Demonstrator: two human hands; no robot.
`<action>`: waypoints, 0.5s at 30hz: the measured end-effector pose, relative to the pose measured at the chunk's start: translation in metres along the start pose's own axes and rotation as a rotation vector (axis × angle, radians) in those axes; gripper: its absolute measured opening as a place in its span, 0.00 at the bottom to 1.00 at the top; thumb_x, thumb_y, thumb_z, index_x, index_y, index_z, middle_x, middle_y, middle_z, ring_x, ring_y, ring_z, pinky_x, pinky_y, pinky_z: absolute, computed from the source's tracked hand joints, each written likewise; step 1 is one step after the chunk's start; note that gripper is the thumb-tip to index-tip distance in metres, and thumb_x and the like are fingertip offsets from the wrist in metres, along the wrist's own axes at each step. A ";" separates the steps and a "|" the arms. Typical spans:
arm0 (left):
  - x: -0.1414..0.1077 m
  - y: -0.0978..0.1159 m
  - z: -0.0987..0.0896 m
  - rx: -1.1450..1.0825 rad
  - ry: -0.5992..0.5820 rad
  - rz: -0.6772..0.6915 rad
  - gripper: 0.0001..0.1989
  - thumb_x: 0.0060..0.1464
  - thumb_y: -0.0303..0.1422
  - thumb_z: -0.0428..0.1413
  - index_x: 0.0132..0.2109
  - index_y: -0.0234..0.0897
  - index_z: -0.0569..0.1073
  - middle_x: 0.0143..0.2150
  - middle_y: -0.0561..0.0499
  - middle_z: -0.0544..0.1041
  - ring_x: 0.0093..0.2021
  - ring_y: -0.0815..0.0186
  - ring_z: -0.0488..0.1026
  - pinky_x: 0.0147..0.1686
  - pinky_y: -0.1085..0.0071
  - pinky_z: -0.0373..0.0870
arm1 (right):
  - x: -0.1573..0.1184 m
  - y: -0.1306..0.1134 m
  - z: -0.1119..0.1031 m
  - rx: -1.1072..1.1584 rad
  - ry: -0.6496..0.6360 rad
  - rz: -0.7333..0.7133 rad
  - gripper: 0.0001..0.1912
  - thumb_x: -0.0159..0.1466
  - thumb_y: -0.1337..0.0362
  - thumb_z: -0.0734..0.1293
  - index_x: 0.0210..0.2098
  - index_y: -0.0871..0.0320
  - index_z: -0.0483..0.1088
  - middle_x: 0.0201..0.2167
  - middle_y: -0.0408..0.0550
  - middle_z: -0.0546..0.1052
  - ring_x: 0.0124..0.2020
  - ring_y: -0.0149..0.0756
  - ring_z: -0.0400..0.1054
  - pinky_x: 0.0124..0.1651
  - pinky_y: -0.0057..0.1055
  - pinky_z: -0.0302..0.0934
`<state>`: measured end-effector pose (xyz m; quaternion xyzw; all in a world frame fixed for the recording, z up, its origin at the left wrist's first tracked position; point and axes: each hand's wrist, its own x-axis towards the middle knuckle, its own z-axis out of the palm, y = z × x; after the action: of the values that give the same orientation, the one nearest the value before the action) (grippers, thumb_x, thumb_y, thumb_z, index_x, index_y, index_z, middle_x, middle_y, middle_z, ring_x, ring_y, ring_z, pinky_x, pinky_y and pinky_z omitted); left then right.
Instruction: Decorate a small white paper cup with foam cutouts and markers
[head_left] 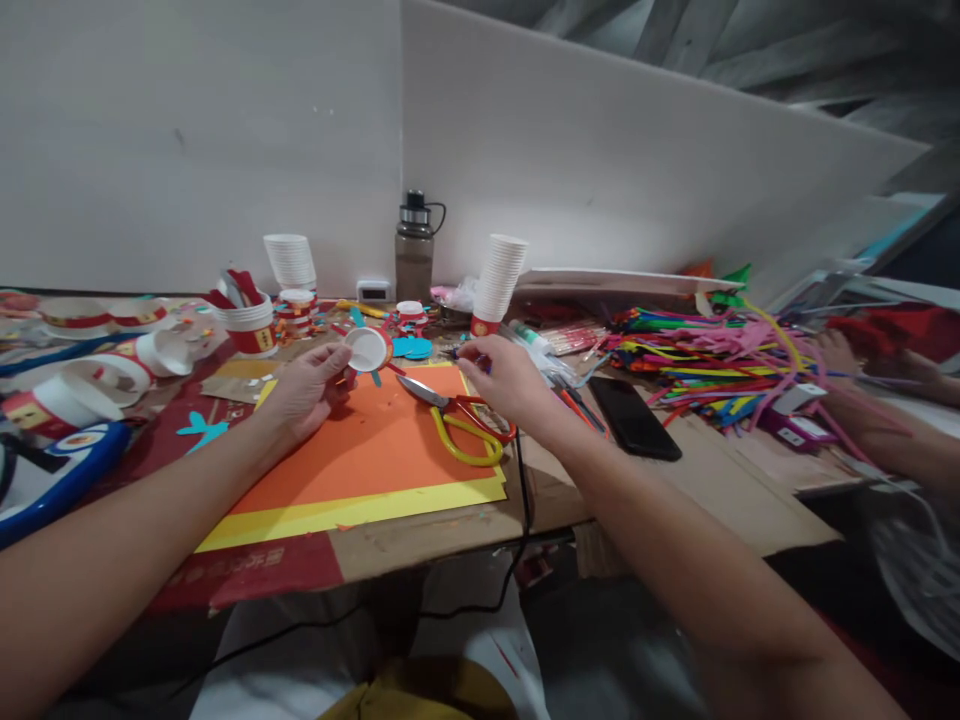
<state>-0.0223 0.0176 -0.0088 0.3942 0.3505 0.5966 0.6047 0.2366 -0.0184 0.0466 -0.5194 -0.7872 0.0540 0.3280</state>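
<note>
Held in my left hand (319, 385), closed on its near side, is a cut paper cup (367, 350) with its white inside showing and red and blue strips sticking out around it. My right hand (499, 375) is over the right end of the orange paper, fingers bent together; what they grip, if anything, is too small to make out. Scissors (465, 425) with yellow and red handles rest on the orange paper (337, 455), just below my right hand. Blue paper pieces (412, 347) lie between the two hands, farther back.
Behind stand a bottle (414, 250) and stacked white cups (501, 275). A black phone (634, 417) and many pipe cleaners (712, 355) lie to the right, near another person's hands (836, 355). Cut cups (64, 400) and a blue-handled tool (75, 480) are at left.
</note>
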 end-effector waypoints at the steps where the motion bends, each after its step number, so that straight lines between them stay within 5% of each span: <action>1: -0.001 0.001 0.001 -0.008 0.000 -0.018 0.17 0.37 0.38 0.70 0.30 0.35 0.72 0.23 0.55 0.70 0.21 0.74 0.65 0.19 0.79 0.63 | 0.006 -0.003 0.004 0.079 -0.014 0.018 0.07 0.64 0.65 0.64 0.37 0.60 0.74 0.35 0.48 0.77 0.34 0.34 0.68 0.38 0.31 0.59; 5: -0.004 0.001 0.006 -0.043 -0.028 -0.055 0.19 0.33 0.37 0.72 0.29 0.34 0.72 0.26 0.54 0.73 0.22 0.75 0.65 0.23 0.78 0.67 | 0.010 -0.017 0.033 0.367 -0.039 0.053 0.13 0.67 0.58 0.61 0.40 0.61 0.72 0.37 0.48 0.76 0.37 0.34 0.68 0.40 0.31 0.59; 9: -0.007 0.000 0.012 -0.018 -0.044 -0.005 0.20 0.32 0.37 0.72 0.32 0.34 0.76 0.31 0.52 0.76 0.27 0.74 0.68 0.27 0.78 0.68 | -0.004 -0.028 0.052 0.504 -0.117 -0.097 0.15 0.68 0.56 0.58 0.43 0.59 0.71 0.42 0.48 0.75 0.43 0.35 0.67 0.46 0.32 0.60; 15: -0.017 0.001 0.014 0.220 -0.167 0.069 0.17 0.37 0.38 0.70 0.34 0.35 0.77 0.31 0.52 0.75 0.29 0.71 0.69 0.29 0.76 0.65 | -0.013 -0.031 0.057 0.527 -0.157 0.000 0.17 0.62 0.55 0.67 0.45 0.60 0.68 0.36 0.46 0.74 0.33 0.32 0.65 0.36 0.28 0.59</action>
<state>-0.0105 0.0000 -0.0027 0.5183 0.3484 0.5401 0.5641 0.1829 -0.0294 0.0093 -0.4104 -0.7690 0.2970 0.3899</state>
